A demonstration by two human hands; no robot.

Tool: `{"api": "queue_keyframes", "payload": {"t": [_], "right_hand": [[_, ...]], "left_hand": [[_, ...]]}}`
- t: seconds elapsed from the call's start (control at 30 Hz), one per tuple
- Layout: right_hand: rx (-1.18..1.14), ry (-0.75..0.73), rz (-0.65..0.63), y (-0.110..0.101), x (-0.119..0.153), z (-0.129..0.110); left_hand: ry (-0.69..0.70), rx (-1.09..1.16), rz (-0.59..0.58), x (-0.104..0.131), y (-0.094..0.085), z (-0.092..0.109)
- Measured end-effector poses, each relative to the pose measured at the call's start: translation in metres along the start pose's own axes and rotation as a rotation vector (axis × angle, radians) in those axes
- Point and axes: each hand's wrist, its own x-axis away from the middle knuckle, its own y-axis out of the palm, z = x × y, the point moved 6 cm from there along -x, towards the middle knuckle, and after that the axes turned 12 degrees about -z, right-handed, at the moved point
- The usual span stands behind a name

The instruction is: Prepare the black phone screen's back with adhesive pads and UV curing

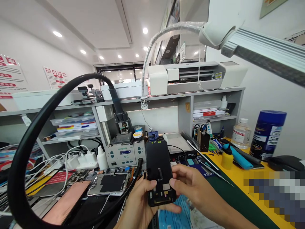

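Observation:
A black phone screen [159, 159], its back side with a short flex cable and small pads facing me, is held upright in front of me. My left hand [143, 197] grips its lower left, the thumb on the back face and the fingers reaching round underneath. With thumb and fingers, my right hand [190, 184] pinches its lower right edge. Below the hands lies a blue packet [173, 213]. The far side of the phone screen is hidden.
A thick black hose [17, 127] loops across the left side. Behind stands a soldering or hot-air station [126, 156]. Phone parts, including a pink phone back [68, 202], crowd the left bench. At right are a yellow bottle [227, 159] and a blue spray can [268, 135].

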Motion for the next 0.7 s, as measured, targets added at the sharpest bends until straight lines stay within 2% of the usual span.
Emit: {"api": "queue_keyframes", "payload": {"t": [0.27,0.5,0.7], "right_hand": [[0.049,-0.015,0.009,0.001,0.002,-0.011],[0.063,-0.006,0.008,0.002,0.003,-0.010],[0.062,-0.015,0.003,0.003,0.005,-0.011]], "left_hand": [[-0.022,-0.024,0.019,-0.001,0.005,0.002],[-0.020,-0.022,-0.035,0.000,0.011,0.003],[-0.012,-0.032,-0.016,0.001,0.011,0.003]]}}
